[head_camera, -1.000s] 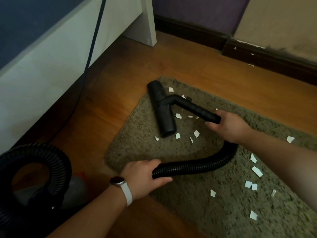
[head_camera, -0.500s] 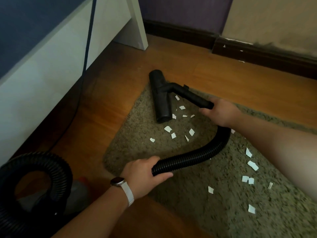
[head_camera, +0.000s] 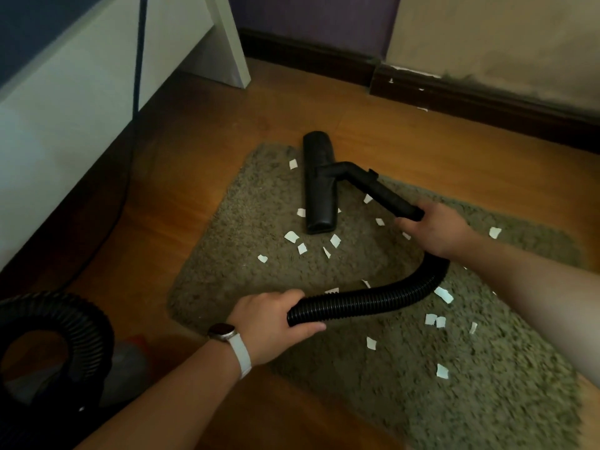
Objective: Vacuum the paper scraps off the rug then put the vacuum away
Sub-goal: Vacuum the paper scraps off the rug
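A black vacuum floor nozzle [head_camera: 319, 186] lies on the far corner of the shaggy olive rug [head_camera: 373, 378], its far end over the wooden floor. My right hand [head_camera: 435, 229] grips the black wand [head_camera: 386, 194] just behind the nozzle. My left hand [head_camera: 276, 323], with a white-strapped watch, grips the ribbed black hose [head_camera: 373, 300] nearer me. Several white paper scraps [head_camera: 292, 237] lie around the nozzle, and more scraps [head_camera: 435, 319] lie across the rug at my right.
The hose coils [head_camera: 65, 323] at lower left beside the dim vacuum body [head_camera: 126, 365]. A white furniture panel [head_camera: 74, 102] stands at left with a dark cord [head_camera: 138, 76] hanging down it. Dark skirting [head_camera: 487, 107] lines the far wall across bare wooden floor [head_camera: 181, 147].
The nozzle has slid away from me toward the rug's far corner, now partly past its edge. Scraps that lay beside it now show behind it. Both hands keep their grips.
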The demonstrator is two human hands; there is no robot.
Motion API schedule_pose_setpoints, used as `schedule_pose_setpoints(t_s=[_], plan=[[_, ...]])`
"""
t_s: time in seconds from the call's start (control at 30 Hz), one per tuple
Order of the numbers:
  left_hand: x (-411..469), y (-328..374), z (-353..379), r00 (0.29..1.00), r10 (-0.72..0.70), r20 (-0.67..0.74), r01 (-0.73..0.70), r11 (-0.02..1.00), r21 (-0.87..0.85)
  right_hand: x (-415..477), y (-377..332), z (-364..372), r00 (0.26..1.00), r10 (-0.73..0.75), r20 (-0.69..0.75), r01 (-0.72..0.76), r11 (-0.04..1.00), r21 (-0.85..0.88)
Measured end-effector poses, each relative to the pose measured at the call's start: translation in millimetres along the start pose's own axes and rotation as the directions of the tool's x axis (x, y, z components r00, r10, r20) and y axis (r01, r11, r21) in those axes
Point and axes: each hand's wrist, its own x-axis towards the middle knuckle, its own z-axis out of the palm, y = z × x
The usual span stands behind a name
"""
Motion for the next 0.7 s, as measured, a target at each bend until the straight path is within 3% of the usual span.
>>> schedule_pose_setpoints(t_s=[0.4,0.7], plan=[[-12.1,4.3,2.0,0.999,0.019,0.047,-0.019,1.0,-0.001,1.1,-17.2,14.7,0.991,-0.134,-0.006,0.134,0.991,-0.029],[-10.8,7.1,3.6,0.999,0.024,0.044,-0.023,1.0,-0.01,6.1,-1.1,13.7,0.998,-0.057,0.019,0.059,0.994,-0.093]])
